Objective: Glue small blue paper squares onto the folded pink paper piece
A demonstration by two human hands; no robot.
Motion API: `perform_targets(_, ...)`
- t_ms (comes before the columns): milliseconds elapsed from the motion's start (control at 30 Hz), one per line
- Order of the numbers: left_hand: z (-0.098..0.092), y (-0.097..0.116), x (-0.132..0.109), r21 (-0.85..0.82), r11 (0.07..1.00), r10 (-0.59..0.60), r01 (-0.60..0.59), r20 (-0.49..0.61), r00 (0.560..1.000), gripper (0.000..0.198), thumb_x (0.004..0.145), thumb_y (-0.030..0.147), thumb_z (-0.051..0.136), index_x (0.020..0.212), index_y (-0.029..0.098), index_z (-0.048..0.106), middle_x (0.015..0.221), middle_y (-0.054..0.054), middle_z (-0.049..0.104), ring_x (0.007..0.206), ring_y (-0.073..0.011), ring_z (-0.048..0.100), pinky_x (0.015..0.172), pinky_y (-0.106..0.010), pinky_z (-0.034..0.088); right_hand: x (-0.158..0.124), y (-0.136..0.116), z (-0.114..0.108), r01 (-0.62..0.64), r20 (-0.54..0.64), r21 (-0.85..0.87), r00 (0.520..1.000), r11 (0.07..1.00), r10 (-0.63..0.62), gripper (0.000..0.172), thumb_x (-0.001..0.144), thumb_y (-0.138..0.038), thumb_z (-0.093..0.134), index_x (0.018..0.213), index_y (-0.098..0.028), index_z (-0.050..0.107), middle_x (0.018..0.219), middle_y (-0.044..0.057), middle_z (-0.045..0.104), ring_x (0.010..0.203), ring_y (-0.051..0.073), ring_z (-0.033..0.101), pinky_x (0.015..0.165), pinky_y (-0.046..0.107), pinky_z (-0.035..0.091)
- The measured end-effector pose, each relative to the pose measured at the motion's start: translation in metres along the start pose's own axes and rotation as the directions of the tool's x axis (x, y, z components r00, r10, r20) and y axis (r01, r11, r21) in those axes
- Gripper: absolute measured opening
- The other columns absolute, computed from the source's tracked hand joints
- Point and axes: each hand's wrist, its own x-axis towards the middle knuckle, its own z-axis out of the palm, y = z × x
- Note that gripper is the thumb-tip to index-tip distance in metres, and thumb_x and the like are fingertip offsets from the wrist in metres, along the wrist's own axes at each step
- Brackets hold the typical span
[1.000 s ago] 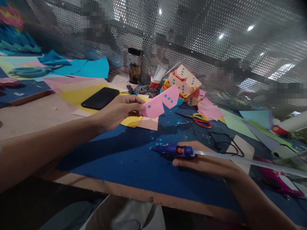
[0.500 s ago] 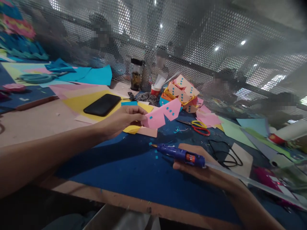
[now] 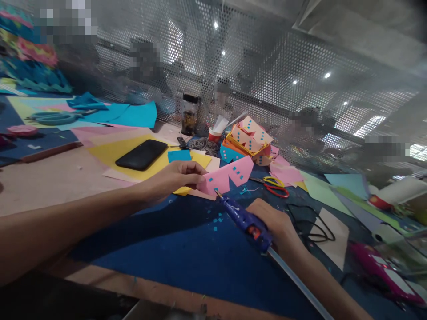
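Note:
Between thumb and fingers, my left hand [image 3: 182,175] pinches the left end of a pink paper cutout [image 3: 222,178], which has a V-shaped notch and several small blue squares on it. My right hand [image 3: 271,218] is wrapped round a blue glue gun [image 3: 242,218], with a long clear glue stick [image 3: 298,284] running out of its back. The nozzle tip meets a small blue square near the cutout's lower edge. More tiny blue paper squares [image 3: 216,221] lie on the blue table surface [image 3: 160,249] below the cutout.
A black phone [image 3: 142,154] rests on yellow paper at the left. Scissors with red and yellow handles [image 3: 276,186] lie behind the glue gun, near a stack of notched cutouts [image 3: 248,138]. A jar [image 3: 190,114] and a paper cup [image 3: 215,133] stand at the back. A magenta device [image 3: 383,273] sits right.
The glue gun has swung its nozzle upward, from the loose squares on the table to the pink cutout. A blue square now shows at the nozzle on the cutout. My left hand keeps its pinch.

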Motion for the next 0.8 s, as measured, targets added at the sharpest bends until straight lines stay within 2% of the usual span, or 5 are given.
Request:
perform_targets(133, -0.0007, -0.0006, -0.0006, 0.019, 0.999, 0.043, -0.043, 0.031, 0.999, 0.013, 0.079, 0.025, 0.070, 0.090, 0.018, 0.070, 0.085, -0.004, 0.074, 0.076, -0.0166, 0.066, 0.070, -0.027, 0.049, 0.0004, 0.0040, 0.0042, 0.004, -0.006, -0.039, 1.000, 0.999, -0.004, 0.008, 0.093, -0.022, 0.053, 0.097, -0.020, 0.060, 0.092, 0.005, 0.060, 0.080, 0.018, 0.059, 0.072, 0.027, 0.043)
perform_targets(467, 0.0032, 0.0059, -0.0046, 0.056, 0.998, 0.038, -0.040, 0.027, 0.999, 0.013, 0.078, 0.026, 0.071, 0.088, 0.017, 0.069, 0.088, -0.005, 0.073, 0.083, -0.0191, 0.067, 0.078, -0.031, 0.050, 0.0011, 0.0032, 0.0044, -0.010, 0.027, -0.055, 1.000, 0.998, 0.012, 0.011, 0.092, -0.021, 0.056, 0.101, -0.020, 0.060, 0.096, 0.006, 0.060, 0.083, 0.019, 0.059, 0.074, 0.028, 0.043)
perform_targets(700, 0.0015, 0.0016, -0.0021, 0.037, 0.999, 0.010, -0.012, 0.039, 0.999, 0.019, 0.078, 0.031, 0.072, 0.090, 0.016, 0.069, 0.086, -0.004, 0.072, 0.077, -0.0176, 0.066, 0.069, -0.028, 0.048, 0.0001, 0.0042, 0.0062, -0.004, 0.017, -0.070, 1.000, 0.998, 0.005, 0.011, 0.091, -0.020, 0.055, 0.100, -0.021, 0.061, 0.095, 0.006, 0.060, 0.082, 0.019, 0.058, 0.074, 0.028, 0.044)
perform_targets(800, 0.0008, 0.0006, -0.0018, 0.032, 0.999, 0.025, -0.027, 0.061, 0.998, 0.018, 0.079, 0.030, 0.071, 0.090, 0.017, 0.069, 0.087, -0.004, 0.073, 0.078, -0.0180, 0.066, 0.071, -0.029, 0.049, 0.0003, 0.0033, 0.0057, -0.007, 0.019, -0.071, 1.000, 0.997, 0.008, 0.011, 0.091, -0.020, 0.055, 0.100, -0.021, 0.061, 0.095, 0.006, 0.060, 0.082, 0.019, 0.058, 0.073, 0.027, 0.043)
